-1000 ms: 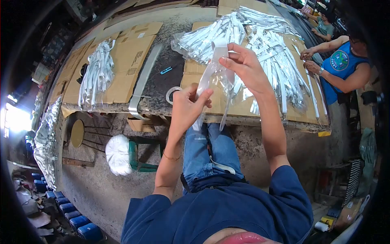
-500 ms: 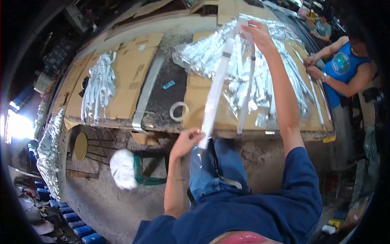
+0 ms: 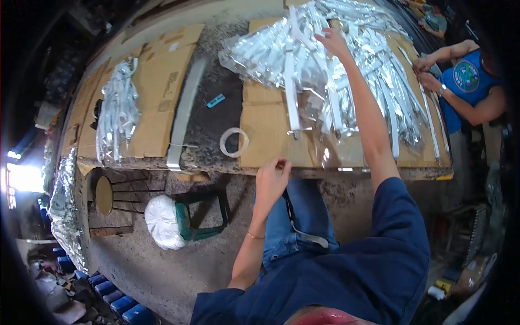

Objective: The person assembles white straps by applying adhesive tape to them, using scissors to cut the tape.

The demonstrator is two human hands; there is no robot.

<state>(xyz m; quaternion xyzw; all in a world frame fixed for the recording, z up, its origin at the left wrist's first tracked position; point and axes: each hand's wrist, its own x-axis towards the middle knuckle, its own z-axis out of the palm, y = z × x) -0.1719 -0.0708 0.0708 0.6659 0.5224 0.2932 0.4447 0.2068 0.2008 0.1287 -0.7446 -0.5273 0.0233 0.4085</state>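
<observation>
My right hand [image 3: 335,43] is over the far part of a heap of shiny strips in clear plastic sleeves [image 3: 374,70], its fingers apart and holding nothing. A long white strip [image 3: 291,89] lies left of that hand, its near end on the cardboard [image 3: 262,138]. At the table's near edge, my left hand [image 3: 273,176] has its fingers curled together, with nothing visible in them. A white tape ring [image 3: 233,142] lies on the table to the left of this hand.
A second bundle of strips [image 3: 118,108] rests on cardboard at the left. Nearby are a flat metal bar [image 3: 187,116] and a small blue object [image 3: 215,101]. Stools [image 3: 162,222] stand below the table. A person in a blue top [image 3: 466,81] works at the right.
The white strip, earlier held up between both hands, now lies on the heap, released. My right hand has opened. My left hand has moved slightly up and right.
</observation>
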